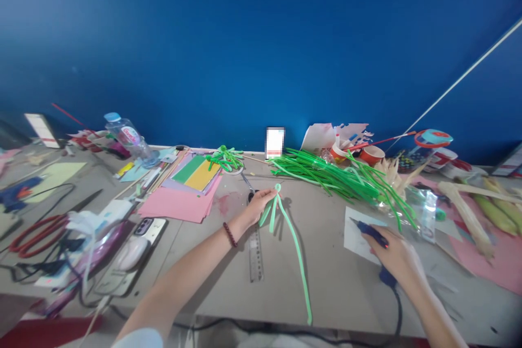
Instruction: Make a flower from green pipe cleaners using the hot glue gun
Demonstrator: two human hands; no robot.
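Pale-green stem (299, 250) pinched in left fingers (267, 194); right fingers (382, 253) grip glue gun (374, 234).

The person wears a dark-red beaded bracelet (230, 234) and pale sleeve (140, 339)

Left of the left grip (263, 204) — a phone (150, 225), a bottle (131, 138); right of the right grip (390, 250) — a pink sheet (499, 265).

The left hand (264, 202) pinches looped light-green pipe cleaners (273, 218) near a clear ruler (256, 262), one long strand (299, 253) reaching across the tabletop (338, 288); the right hand (393, 250) grips a blue hot glue gun (373, 232) over white paper (354, 239), a bundle of bright-green pipe cleaners (338, 174) lying beyond
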